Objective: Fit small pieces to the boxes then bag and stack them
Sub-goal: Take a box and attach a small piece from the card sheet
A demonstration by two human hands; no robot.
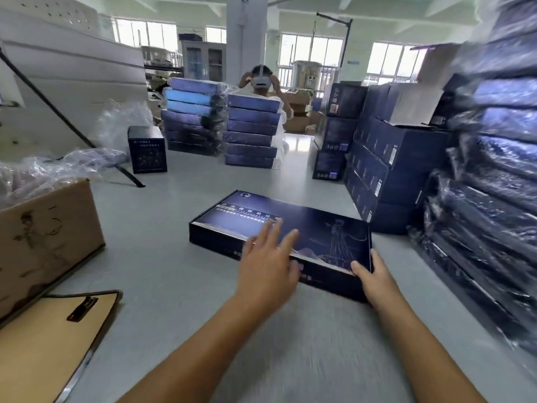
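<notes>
Flat dark-blue box (305,225): lies lid-up on the grey tabletop (162,228), centre, set askew. Left hand (267,266): fingers straight and spread, flat over the lid's front edge. Right hand (374,277): grips the near right corner, thumb on top. Beyond: two stacks of bagged boxes (251,132). Right: further bagged stacks (494,170). Left: brown cardboard carton (43,242).

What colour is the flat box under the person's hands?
The flat box is dark navy blue with pale printed artwork on its lid, seen in the head view.
</notes>
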